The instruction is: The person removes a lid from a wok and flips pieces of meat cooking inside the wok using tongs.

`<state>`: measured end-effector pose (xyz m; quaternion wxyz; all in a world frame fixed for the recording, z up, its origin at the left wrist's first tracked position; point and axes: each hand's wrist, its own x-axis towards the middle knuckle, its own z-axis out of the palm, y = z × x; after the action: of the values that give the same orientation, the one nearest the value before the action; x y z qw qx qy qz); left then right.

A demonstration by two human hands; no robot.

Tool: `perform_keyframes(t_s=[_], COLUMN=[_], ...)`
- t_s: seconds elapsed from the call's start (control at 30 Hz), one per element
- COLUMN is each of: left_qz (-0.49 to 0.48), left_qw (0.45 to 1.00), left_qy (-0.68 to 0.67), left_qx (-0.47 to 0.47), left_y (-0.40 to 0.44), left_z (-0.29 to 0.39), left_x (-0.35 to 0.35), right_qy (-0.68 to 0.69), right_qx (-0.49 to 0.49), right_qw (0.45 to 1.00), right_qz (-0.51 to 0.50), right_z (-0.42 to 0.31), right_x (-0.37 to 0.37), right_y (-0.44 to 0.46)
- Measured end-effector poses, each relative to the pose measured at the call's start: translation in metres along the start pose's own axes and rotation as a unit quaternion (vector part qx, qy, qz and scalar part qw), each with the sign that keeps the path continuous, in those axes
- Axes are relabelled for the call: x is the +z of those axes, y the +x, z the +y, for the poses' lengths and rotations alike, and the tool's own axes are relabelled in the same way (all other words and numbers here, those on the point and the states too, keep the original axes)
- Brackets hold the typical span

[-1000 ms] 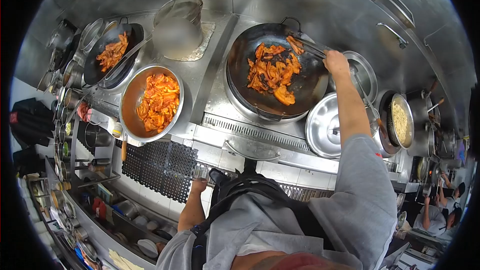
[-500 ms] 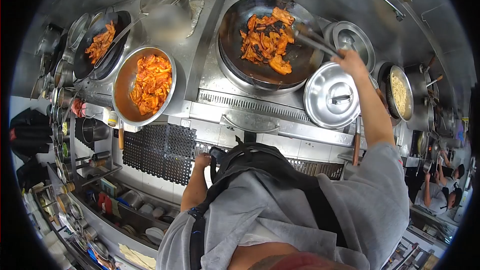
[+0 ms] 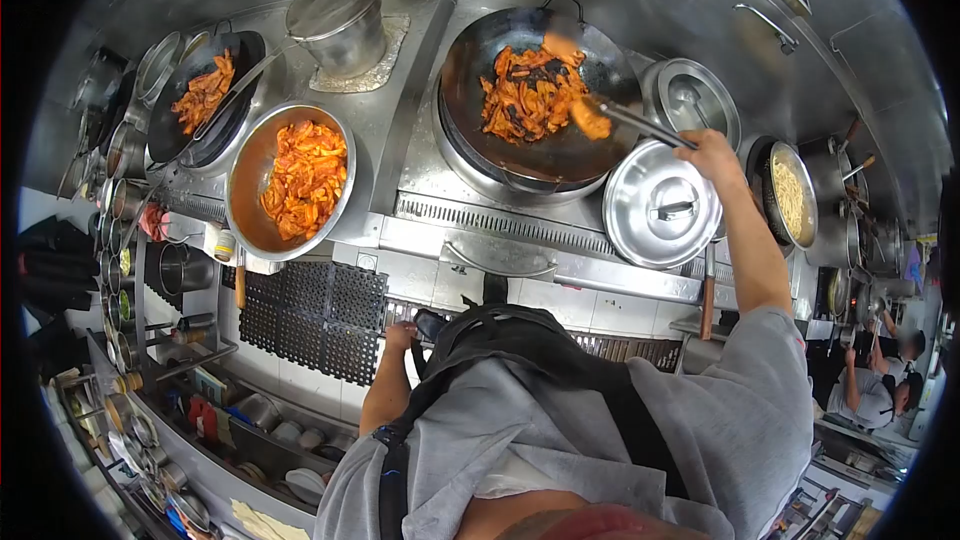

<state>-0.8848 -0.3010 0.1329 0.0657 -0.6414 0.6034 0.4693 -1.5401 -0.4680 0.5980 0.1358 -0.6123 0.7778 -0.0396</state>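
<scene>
My right hand [image 3: 712, 155] is closed round the handle of long metal tongs [image 3: 640, 122], which reach over the right side of a big dark wok [image 3: 465, 70]. At their tip is a blurred piece of orange-red meat [image 3: 592, 121]. More browned meat slices [image 3: 528, 95] lie heaped in the middle of the wok, some with charred edges. Low beside my body, away from the stove, my left hand [image 3: 400, 335] has its fingers curled, and I see nothing in it. Left of the wok stands a steel bowl [image 3: 243, 185] of red-coated meat [image 3: 305, 180].
A lid [image 3: 640, 205] lies right of the wok, close under my right forearm. Behind it is another round steel lid or pan [image 3: 725, 90]. A strainer pot [image 3: 350, 45] and a second wok [image 3: 165, 135] with meat stand left; noodles [image 3: 790, 195] sit far right. Other people [image 3: 870, 390] work at far right.
The tongs have shifted down and toward me, with a meat piece now at their tip on the wok's right side. Steam over the strainer pot has thinned. My left hand stays low.
</scene>
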Motion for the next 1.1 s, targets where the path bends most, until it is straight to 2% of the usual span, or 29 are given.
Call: perform_keyframes(t_s=[0.03, 0.07, 0.1, 0.13, 0.17, 0.23, 0.27, 0.3, 0.33, 0.37, 0.43, 0.5, 0.6, 0.7, 0.73, 0.77, 0.83, 0.9, 0.93, 1.0, 1.07, 1.1], left_qz=[0.003, 0.003, 0.002, 0.004, -0.029, -0.058, -0.036, -0.014, -0.030, -0.031, -0.004, -0.008, -0.016, -0.017, -0.026, -0.025, -0.016, -0.017, -0.019, -0.018, -0.003, -0.002], left_qw=[1.000, 0.999, 0.996, 0.996, 0.993, 0.962, 0.986, 0.992, 0.990, 0.989, 0.998, 0.997, 0.997, 0.996, 0.991, 0.991, 0.998, 0.999, 0.998, 0.997, 0.998, 0.998], left_qy=[-0.001, -0.027, -0.052, -0.053, 0.109, 0.267, 0.152, 0.034, 0.131, 0.131, 0.021, 0.059, -0.052, -0.043, -0.108, -0.110, -0.030, 0.019, 0.035, 0.051, 0.058, 0.059], left_qx=[0.002, -0.034, -0.069, -0.066, -0.027, 0.014, -0.054, -0.121, -0.050, -0.052, -0.063, -0.053, -0.055, -0.072, -0.073, -0.073, -0.053, -0.036, -0.046, -0.056, -0.012, -0.014], left_y=[-0.006, -0.012, -0.013, -0.018, -0.031, -0.037, -0.042, -0.044, -0.041, -0.037, -0.036, -0.038, -0.024, -0.026, -0.019, -0.012, -0.020, -0.027, -0.028, -0.023, -0.023, -0.025], left_z=[-0.005, -0.009, -0.010, -0.002, 0.012, 0.023, 0.025, 0.024, 0.019, 0.015, 0.022, 0.021, 0.006, 0.008, -0.002, -0.010, -0.001, 0.010, 0.012, 0.015, 0.009, 0.011], left_x=[0.004, 0.009, 0.010, 0.005, -0.004, -0.007, -0.007, -0.007, -0.005, -0.002, -0.006, -0.005, 0.002, 0.000, 0.004, 0.011, 0.004, -0.002, -0.002, -0.002, -0.003, -0.006], right_qy=[-0.020, -0.020, -0.096, -0.171, -0.172, -0.273, -0.314, -0.314, -0.320, -0.326, -0.295, -0.308, -0.299, -0.239, -0.241, -0.251, -0.259, -0.294, -0.291, -0.288, -0.280, -0.226], right_qx=[0.008, 0.007, -0.006, -0.019, -0.019, -0.054, -0.082, -0.083, -0.111, -0.138, -0.152, -0.085, -0.070, -0.017, -0.018, -0.018, -0.019, -0.063, -0.091, -0.087, -0.084, -0.049], right_qw=[0.999, 0.998, 0.990, 0.972, 0.971, 0.947, 0.933, 0.933, 0.933, 0.931, 0.936, 0.945, 0.949, 0.968, 0.968, 0.965, 0.962, 0.950, 0.943, 0.947, 0.952, 0.969], right_qz=[0.049, 0.052, 0.107, 0.162, 0.165, 0.161, 0.155, 0.155, 0.123, 0.091, 0.114, 0.074, 0.074, 0.068, 0.070, 0.076, 0.079, 0.084, 0.130, 0.111, 0.089, 0.091], right_z=[0.001, -0.001, -0.004, -0.007, -0.011, -0.013, -0.004, 0.001, 0.002, 0.005, 0.002, 0.001, 0.003, -0.005, -0.006, -0.006, -0.007, -0.005, -0.005, -0.006, -0.009, -0.012], right_x=[-0.006, -0.008, -0.011, -0.014, -0.013, 0.004, 0.021, 0.034, 0.044, 0.052, 0.053, 0.045, 0.026, 0.008, 0.008, 0.011, 0.021, 0.035, 0.045, 0.050, 0.050, 0.041], right_y=[0.002, 0.007, 0.014, 0.020, 0.028, 0.047, 0.056, 0.058, 0.056, 0.053, 0.041, 0.031, 0.023, 0.012, 0.012, 0.014, 0.021, 0.036, 0.044, 0.059, 0.063, 0.062])
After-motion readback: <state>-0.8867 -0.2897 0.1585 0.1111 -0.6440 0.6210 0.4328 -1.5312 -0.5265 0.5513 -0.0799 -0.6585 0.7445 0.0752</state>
